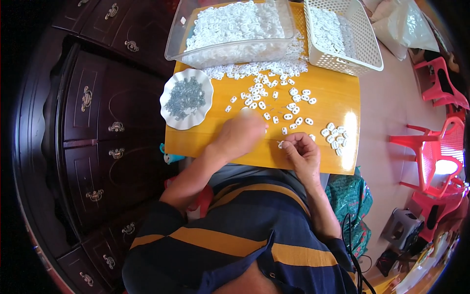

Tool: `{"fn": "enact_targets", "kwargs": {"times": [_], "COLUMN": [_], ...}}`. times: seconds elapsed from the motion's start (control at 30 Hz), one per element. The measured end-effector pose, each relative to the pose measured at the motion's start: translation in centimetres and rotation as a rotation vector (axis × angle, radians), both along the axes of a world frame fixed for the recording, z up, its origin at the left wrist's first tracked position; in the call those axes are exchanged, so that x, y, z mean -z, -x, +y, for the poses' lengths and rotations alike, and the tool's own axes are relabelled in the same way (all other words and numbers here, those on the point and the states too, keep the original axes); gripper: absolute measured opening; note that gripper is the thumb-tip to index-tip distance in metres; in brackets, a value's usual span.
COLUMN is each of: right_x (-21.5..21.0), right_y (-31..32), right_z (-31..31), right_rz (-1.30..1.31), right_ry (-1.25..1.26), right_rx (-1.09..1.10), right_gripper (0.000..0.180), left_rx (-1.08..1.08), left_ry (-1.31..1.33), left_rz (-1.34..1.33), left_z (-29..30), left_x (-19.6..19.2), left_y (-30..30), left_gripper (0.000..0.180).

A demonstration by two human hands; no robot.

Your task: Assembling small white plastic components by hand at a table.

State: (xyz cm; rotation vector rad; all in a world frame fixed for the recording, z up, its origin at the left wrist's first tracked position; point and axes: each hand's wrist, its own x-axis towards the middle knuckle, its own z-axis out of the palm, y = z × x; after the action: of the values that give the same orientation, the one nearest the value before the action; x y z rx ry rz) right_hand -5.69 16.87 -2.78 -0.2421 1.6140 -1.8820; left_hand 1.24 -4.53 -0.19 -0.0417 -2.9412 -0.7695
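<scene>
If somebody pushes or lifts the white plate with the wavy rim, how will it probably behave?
The white plate is probably stiff, since its wavy rim has a crisp, even shape. Pushed left, it may tip or drop, as it sits at the left edge of the table. Lifted at a slant, the small loose grey pieces in it might spill.

The small white rounded pieces (288, 116) look like smooth plastic, the yellow-orange rectangular counter (333, 103) glossy wood, the clear rectangular bin (175, 39) shiny plastic, the scalloped white dish (167, 117) smooth and glossy, the dark-brown cabinet (132, 83) polished wood.
</scene>
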Motion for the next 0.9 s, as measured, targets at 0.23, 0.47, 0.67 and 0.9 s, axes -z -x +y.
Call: {"fn": "enact_targets", "kwargs": {"times": [0.23,0.47,0.67,0.9], "right_x": [-0.1,-0.7,-0.4,-0.7], "right_y": [0.0,0.0,-0.1,-0.1], "right_z": [0.0,-0.1,-0.3,-0.3], "right_rz": [-0.016,-0.032,-0.012,-0.014], "right_ry": [0.014,0.002,0.025,0.005], "right_rx": [0.001,-0.008,-0.013,-0.027], "right_gripper": [0.007,0.008,0.008,0.008], "left_rx": [-0.005,-0.174,-0.108,-0.086], "left_ry": [-0.031,-0.650,-1.070,-0.956], "left_rz": [-0.009,-0.137,-0.160,-0.202], "left_z": [0.1,1.1,1.7,1.9], "left_x": [-0.1,-1.3,0.5,0.0], "left_y": [0.3,-0.2,-0.7,-0.9], "left_gripper": [0.013,0.019,0.022,0.026]}}
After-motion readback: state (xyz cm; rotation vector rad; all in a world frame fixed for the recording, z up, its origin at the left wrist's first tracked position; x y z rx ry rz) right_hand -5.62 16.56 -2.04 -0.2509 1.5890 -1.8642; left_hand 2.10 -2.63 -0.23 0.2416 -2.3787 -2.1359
